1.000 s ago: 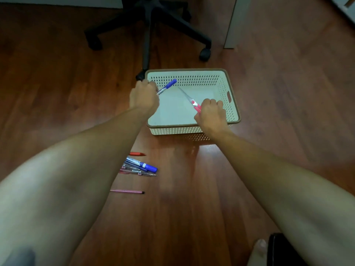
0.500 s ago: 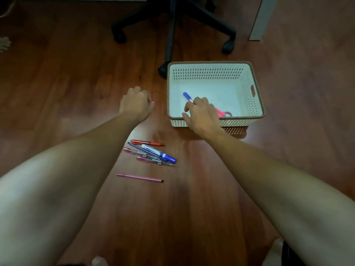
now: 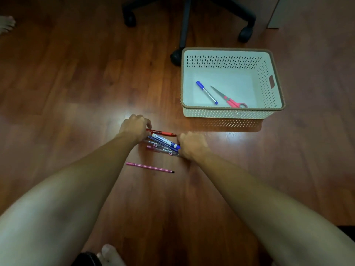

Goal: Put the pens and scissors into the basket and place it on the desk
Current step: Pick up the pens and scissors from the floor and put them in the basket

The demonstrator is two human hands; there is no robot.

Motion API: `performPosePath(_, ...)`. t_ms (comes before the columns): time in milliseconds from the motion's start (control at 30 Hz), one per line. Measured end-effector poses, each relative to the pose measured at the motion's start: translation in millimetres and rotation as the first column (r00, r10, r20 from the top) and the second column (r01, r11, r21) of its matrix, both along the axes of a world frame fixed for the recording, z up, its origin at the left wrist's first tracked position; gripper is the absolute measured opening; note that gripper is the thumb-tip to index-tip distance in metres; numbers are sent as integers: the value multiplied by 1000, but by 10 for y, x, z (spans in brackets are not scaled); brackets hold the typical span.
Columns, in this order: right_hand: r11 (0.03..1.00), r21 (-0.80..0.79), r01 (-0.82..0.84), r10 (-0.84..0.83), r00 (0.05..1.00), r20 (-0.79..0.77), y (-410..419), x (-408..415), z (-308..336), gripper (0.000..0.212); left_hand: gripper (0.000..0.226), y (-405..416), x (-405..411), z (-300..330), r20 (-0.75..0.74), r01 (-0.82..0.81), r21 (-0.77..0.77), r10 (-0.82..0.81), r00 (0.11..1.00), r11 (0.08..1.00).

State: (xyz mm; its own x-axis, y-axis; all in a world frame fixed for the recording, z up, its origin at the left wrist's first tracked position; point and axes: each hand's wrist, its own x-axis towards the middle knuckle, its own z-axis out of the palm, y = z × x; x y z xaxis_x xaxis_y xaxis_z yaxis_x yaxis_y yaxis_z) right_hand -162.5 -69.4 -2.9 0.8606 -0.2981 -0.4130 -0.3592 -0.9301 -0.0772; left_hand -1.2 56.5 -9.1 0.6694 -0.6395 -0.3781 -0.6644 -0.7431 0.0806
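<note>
Two items lie in the basket [image 3: 276,89], upper right of frame: a blue pen [image 3: 207,92] and pink-handled scissors [image 3: 230,98]. At centre, left hand [image 3: 135,127] and right hand [image 3: 192,144] curl over opposite ends of the pen cluster [image 3: 163,144]; whether they grip, cannot tell. Pink pen [image 3: 149,167] lies apart below. Pen lettering unreadable.

We look down on a reddish-brown wooden floor [image 3: 76,93] of long glossy planks, with a bright patch of light [image 3: 134,114] reflected near the middle. At the top stands a black office chair base [image 3: 185,20] on castors. A pale furniture leg [image 3: 276,12] rises at the upper right.
</note>
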Motion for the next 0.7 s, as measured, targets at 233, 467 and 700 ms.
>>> performPosePath(233, 999, -21, 41, -41, 999, 1, -57, -51, -65, 23, 26, -87, -50, -127, 113, 99, 90, -109, 988, 991)
performPosePath(467, 998, -59, 33, -29, 997, 72, -259, -165, -49, 31, 22, -120, 51, -6, 136, 66, 108, -80, 987, 992)
performPosePath(700, 960, 209, 188, -246, 922, 299, -583, -88, 282, 20, 18, -187, 266, 455, 137, -118, -84, 129, 982, 989)
